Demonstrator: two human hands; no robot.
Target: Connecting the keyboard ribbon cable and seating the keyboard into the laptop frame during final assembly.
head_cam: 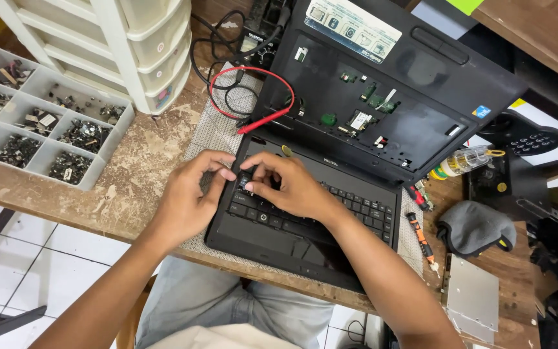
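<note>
Two bare hands are working at the desk: one left hand point(187, 197) and one right hand point(289, 185), both pressing at the keyboard's upper left corner. One black laptop point(382, 110) is lying opened up, with one keyboard point(305, 216) resting on its lower half. One red probe lead point(263, 121) is curling beside it. One compartmented parts tray point(37, 123) is sitting at the left, and one white drawer cabinet point(130, 45) is standing behind it. Two small screwdrivers are lying at the right: one orange-handled point(420, 236), one red-handled point(416, 195). One grey cloth point(476, 226) and one silver drive point(471, 298) are lying nearby.
</note>
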